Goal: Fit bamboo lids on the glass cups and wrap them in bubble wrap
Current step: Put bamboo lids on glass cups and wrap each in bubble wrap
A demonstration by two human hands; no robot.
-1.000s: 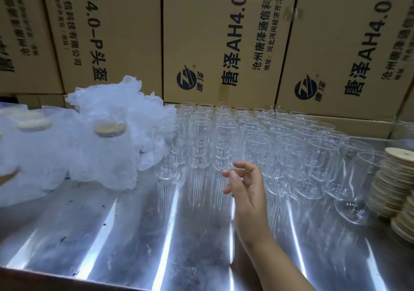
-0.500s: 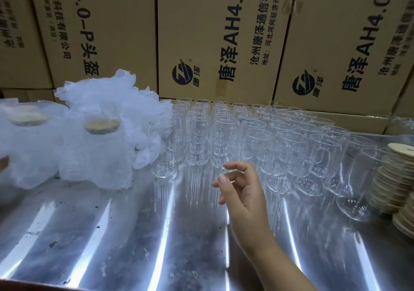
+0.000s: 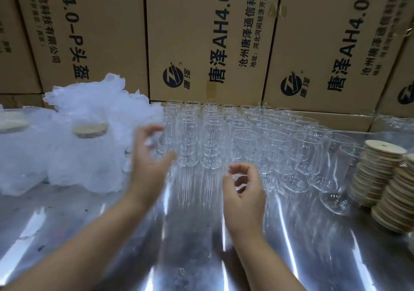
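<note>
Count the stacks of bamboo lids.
2, both at the right edge: a rear stack beside the glasses, a nearer stack cut by the frame. More may be hidden.

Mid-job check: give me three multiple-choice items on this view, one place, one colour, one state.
1. Where are the stacked bamboo lids? A) right end of the table B) its left end C) inside a box
2. What colour are the boxes behind? A) white B) brown C) blue
3. The right hand is: A) gripping a lid B) pressed flat on the table C) holding nothing
Answers: 1 A, the stacks stand at the right edge; 2 B, plain brown cardboard; 3 C, its loosely curled fingers enclose nothing.
</note>
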